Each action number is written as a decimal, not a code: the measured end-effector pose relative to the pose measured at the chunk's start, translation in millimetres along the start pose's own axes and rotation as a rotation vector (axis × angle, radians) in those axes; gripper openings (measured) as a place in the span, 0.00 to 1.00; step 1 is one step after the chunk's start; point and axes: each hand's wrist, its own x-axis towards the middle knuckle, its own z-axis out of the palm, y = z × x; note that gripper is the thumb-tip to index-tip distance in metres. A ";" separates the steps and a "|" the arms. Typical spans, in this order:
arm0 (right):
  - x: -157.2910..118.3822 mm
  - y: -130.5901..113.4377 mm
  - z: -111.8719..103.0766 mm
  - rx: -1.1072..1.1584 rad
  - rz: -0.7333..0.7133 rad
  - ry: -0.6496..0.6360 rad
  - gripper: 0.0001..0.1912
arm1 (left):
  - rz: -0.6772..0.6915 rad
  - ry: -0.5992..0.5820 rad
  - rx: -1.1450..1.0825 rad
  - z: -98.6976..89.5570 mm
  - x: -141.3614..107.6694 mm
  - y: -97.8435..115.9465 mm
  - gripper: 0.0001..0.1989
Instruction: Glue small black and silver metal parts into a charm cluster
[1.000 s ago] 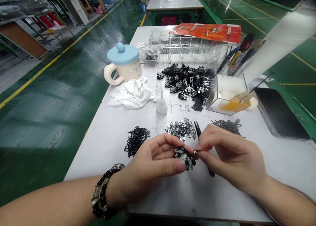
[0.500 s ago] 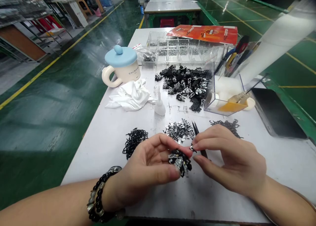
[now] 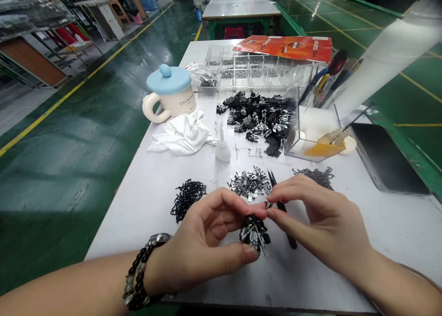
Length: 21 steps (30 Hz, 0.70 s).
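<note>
My left hand [image 3: 214, 235] is closed round a small black-and-silver mechanical part [image 3: 253, 235], pinched between thumb and fingers. Beside its index fingertip, my right hand [image 3: 321, 219] pinches a tiny dark piece [image 3: 268, 205], too small to make out fully. Black tweezers [image 3: 281, 207] lie on the table behind the right fingers, their points facing away from me. Just beyond the hands is a heap of small silver metal pieces [image 3: 250, 182]. Piles of thin black parts [image 3: 188, 198] and dark hook-like parts [image 3: 316, 177] flank it.
Farther back lie a heap of black-and-silver assemblies [image 3: 262, 118] and a clear compartment tray [image 3: 238, 72]. A small white bottle [image 3: 223, 148], white cloth [image 3: 186, 134] and lidded mug [image 3: 177, 97] stand left. Rightward are a clear tool box [image 3: 314, 141] and a phone [image 3: 390, 157].
The part in my left hand has tilted and shifted slightly down. My right thumb and index have drawn closer together beside my left fingertip, uncovering more of the tweezers.
</note>
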 end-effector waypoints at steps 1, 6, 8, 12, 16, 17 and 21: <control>0.4 -0.8 0.0 -0.014 -0.022 0.000 0.06 | 0.001 -0.002 0.011 -0.1 0.1 -0.2 0.15; 1.7 -3.0 -1.0 -0.091 -0.107 0.013 0.08 | 0.034 0.037 0.121 1.3 -0.8 -1.8 0.16; 1.8 -2.9 -1.8 -0.079 -0.118 0.019 0.09 | 0.080 0.063 0.209 2.9 -1.3 -2.5 0.16; 0.8 -2.4 -2.7 -0.023 -0.121 0.023 0.13 | 0.137 0.110 0.370 4.6 -1.4 -3.9 0.16; -1.3 -2.4 -2.3 0.044 -0.139 -0.010 0.17 | 0.134 0.147 0.430 3.7 -0.8 -5.3 0.17; -1.6 -2.2 -2.3 0.055 -0.137 -0.018 0.17 | 0.130 0.147 0.433 3.6 -0.6 -5.5 0.16; -2.0 -0.1 -3.0 0.107 -0.126 -0.049 0.16 | 0.134 0.129 0.427 4.5 -0.7 -5.5 0.16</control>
